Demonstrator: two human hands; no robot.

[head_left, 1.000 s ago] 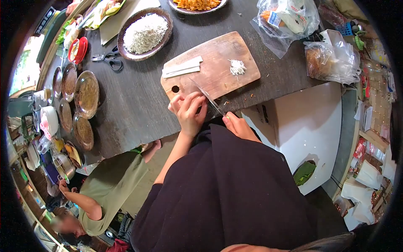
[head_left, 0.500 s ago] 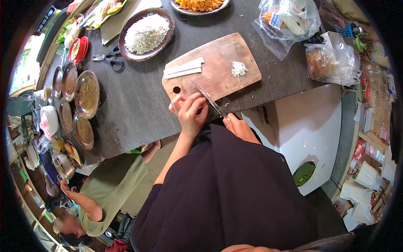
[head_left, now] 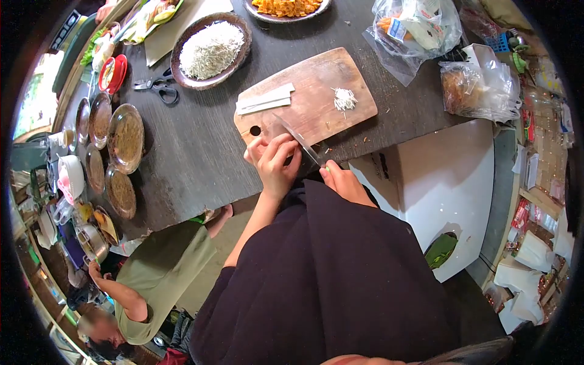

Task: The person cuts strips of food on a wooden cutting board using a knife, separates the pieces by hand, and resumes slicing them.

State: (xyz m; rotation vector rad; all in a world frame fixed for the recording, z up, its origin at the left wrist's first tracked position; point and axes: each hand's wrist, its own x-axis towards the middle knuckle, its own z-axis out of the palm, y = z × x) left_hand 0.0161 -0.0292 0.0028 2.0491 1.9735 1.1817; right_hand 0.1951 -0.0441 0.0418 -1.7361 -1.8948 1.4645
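My right hand [head_left: 344, 182] grips a knife [head_left: 299, 135] by its handle, near the front edge of the table. The blade points up and left over the lower edge of a wooden cutting board [head_left: 322, 79]. Beside the blade, my left hand [head_left: 278, 159] is curled with bent fingers at the board's near edge; what it holds, if anything, is hidden beneath the fingers. Pale flat strips [head_left: 265, 98] lie on the board's left part, near its round hole. A small heap of fine white shreds [head_left: 345, 99] sits on the right part.
Behind the board stand a plate of white shreds [head_left: 211, 50] and a plate of orange pieces [head_left: 288, 6]. Scissors [head_left: 159, 88] and several brown plates [head_left: 126, 139] lie left. Plastic bags [head_left: 420, 30] sit right. Another person [head_left: 155, 280] is at lower left.
My right hand and the knife have shifted slightly up and left, toward my left hand. My left hand stays in nearly the same curled pose. The things on the board look unchanged.
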